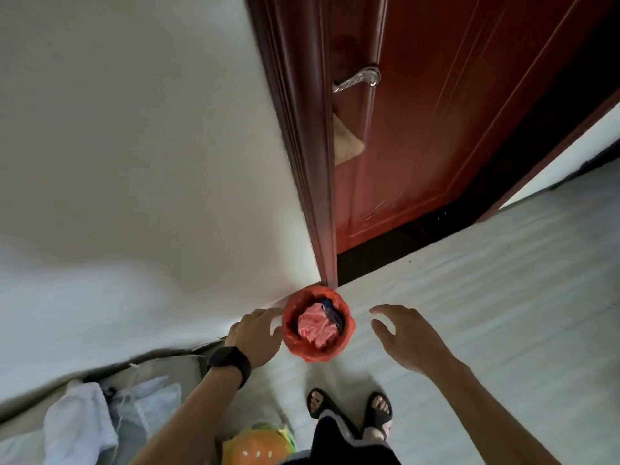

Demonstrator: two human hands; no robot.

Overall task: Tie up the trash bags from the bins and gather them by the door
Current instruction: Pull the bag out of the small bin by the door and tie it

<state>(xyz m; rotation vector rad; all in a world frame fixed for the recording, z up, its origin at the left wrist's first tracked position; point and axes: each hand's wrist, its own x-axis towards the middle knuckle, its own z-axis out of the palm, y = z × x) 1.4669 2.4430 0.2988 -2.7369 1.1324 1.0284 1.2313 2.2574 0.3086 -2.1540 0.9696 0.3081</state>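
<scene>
A small bin lined with a red trash bag (342, 345) stands on the floor at the foot of the door frame, against the white wall. Crumpled pink trash and a dark item lie inside it, and the bag's mouth is wide. My left hand (255, 333), with a black watch on the wrist, hovers at the bag's left rim, fingers spread, just apart from it. My right hand (407, 335) is to the right of the bin, fingers apart, holding nothing. The red-brown door (419, 135) with a silver handle stands just behind the bin.
White wall (134, 162) fills the left side. A white cloth and bedding (80, 424) lie at lower left, and an orange and yellow soft item (258, 443) sits near my sandalled feet (349, 407). A dark threshold strip runs under the door. Pale floor stretches to the right.
</scene>
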